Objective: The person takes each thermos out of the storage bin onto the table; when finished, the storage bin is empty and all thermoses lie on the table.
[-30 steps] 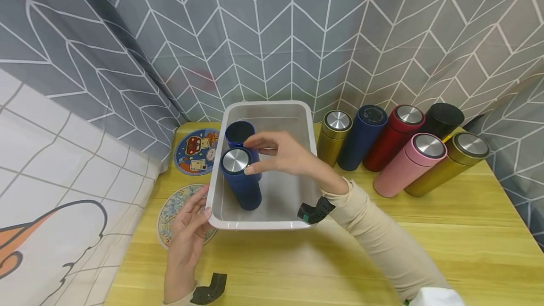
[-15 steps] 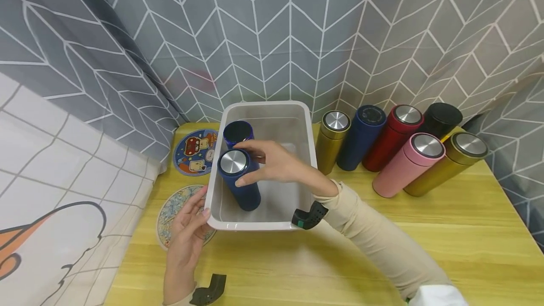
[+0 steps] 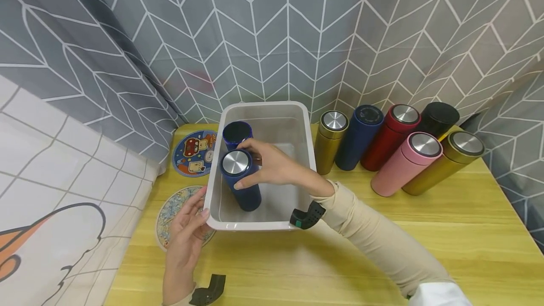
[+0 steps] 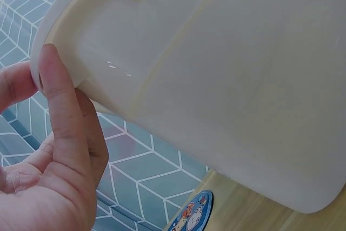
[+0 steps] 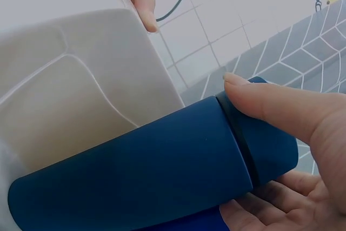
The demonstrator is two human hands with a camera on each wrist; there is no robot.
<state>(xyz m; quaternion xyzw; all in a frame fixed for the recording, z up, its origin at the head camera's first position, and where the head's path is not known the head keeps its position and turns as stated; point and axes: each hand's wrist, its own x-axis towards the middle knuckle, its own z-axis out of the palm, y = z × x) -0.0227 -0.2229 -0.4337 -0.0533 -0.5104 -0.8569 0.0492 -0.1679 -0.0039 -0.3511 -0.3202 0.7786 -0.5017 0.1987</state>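
A dark blue thermos bottle [image 3: 245, 191] with a silver-topped cap stands in the front left part of a white plastic bin [image 3: 259, 225]. My right hand [image 3: 278, 164] holds it near the cap, the thumb [image 5: 270, 104] on one side and the fingers [image 5: 281, 198] on the other in the right wrist view. Just behind it in the bin is a second blue thermos [image 3: 237, 132] with a dark top, partly hidden. My left hand [image 3: 187, 230] pinches the bin's left rim near the front corner; the left wrist view shows its fingers [image 4: 65, 117] at that rim.
Right of the bin stand thermos bottles: gold [image 3: 329, 143], blue [image 3: 359, 138], red [image 3: 390, 138], black [image 3: 437, 118], pink [image 3: 403, 164], and another gold bottle [image 3: 442, 164]. Two round coasters, one blue [image 3: 193, 154] and one patterned [image 3: 167, 218], lie left of the bin. A grey curtain [image 3: 272, 37] hangs behind.
My right hand has moved a little left and lower, from the cap's edge to a hold around the blue thermos's upper part. My left hand keeps its place on the rim.
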